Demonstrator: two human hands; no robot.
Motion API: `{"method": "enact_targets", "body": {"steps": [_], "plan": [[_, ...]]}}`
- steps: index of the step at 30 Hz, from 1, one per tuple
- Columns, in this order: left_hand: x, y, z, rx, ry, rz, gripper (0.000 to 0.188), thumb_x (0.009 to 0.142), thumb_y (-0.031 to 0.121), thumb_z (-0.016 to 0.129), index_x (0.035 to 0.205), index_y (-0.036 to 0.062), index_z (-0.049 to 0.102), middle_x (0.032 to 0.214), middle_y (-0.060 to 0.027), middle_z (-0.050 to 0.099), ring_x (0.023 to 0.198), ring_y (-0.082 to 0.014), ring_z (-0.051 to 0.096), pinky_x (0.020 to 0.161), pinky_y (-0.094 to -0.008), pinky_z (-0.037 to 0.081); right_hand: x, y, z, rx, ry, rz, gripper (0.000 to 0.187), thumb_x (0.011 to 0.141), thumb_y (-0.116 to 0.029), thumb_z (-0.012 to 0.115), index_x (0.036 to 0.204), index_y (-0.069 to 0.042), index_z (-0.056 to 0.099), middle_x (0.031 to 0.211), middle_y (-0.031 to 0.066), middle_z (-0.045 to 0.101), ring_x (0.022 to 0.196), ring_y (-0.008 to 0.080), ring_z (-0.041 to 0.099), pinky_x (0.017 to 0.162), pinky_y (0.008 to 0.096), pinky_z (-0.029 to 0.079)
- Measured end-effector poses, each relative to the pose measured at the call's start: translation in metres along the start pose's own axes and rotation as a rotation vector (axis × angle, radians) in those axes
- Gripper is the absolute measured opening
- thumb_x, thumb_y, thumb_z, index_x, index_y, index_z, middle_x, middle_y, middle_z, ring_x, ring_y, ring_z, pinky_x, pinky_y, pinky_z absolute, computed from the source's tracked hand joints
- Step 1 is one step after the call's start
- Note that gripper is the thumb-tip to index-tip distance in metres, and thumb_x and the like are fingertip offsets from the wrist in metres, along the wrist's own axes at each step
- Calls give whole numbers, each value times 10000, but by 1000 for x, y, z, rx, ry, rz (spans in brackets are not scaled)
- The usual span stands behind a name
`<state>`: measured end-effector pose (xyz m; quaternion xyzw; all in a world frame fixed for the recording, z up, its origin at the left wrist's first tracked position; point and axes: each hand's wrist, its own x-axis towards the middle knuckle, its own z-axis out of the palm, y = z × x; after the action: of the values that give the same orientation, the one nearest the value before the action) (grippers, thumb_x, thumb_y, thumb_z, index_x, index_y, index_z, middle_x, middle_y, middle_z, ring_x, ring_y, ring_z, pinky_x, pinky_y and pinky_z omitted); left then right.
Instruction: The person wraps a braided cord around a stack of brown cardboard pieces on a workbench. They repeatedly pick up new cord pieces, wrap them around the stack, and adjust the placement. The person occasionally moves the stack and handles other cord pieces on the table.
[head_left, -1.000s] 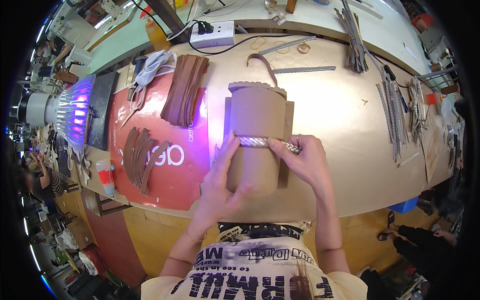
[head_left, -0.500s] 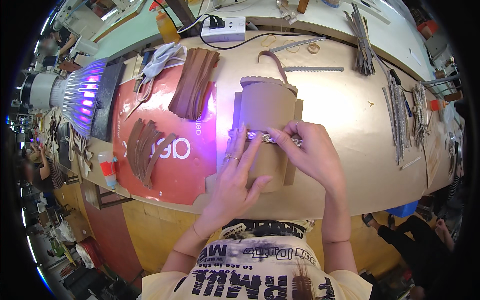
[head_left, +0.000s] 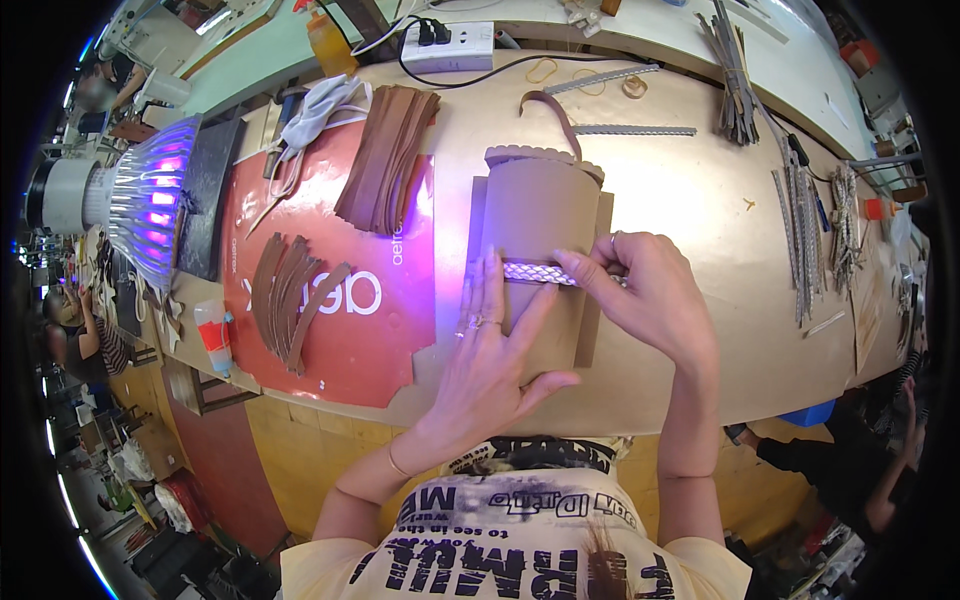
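Observation:
A brown, rounded form [head_left: 540, 215] with a scalloped strip [head_left: 545, 157] along its far end lies on the table in front of me. Across its middle runs a silver braided strap [head_left: 537, 273]. My left hand [head_left: 485, 360] rests flat on the near left side of the form, fingers stretched and spread, the fingertips by the strap's left end. At the right side, my right hand [head_left: 655, 300] pinches the strap between thumb and fingers; its right end is partly hidden there. A curved brown strip [head_left: 562, 120] sticks out beyond the scalloped edge.
Left of the form, a red sheet [head_left: 400, 350] bears brown strips [head_left: 285, 305] and a brown strip bundle [head_left: 388, 160]. A lit purple lamp [head_left: 155, 200] stands farther left. Braided strips [head_left: 795, 235] lie at right. A white power strip [head_left: 448, 47] sits at the back.
My right hand has moved a little to the right along the strap, with more of the braid showing between my hands. My left hand stays on the form, its thumb slightly farther right.

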<state>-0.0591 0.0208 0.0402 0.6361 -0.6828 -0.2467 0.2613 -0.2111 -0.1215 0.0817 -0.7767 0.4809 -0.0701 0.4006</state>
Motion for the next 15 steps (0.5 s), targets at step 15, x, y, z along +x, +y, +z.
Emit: {"method": "enact_targets", "body": {"steps": [15], "plan": [[4, 6, -4, -49, -38, -54, 876, 824, 542, 708, 1481, 72, 369, 1496, -451, 56, 1385, -624, 139, 1113, -595, 258, 11, -39, -10, 127, -8, -303, 318, 886, -266, 709, 772, 31, 698, 526, 46, 509, 479, 72, 401, 458, 269, 318]]}}
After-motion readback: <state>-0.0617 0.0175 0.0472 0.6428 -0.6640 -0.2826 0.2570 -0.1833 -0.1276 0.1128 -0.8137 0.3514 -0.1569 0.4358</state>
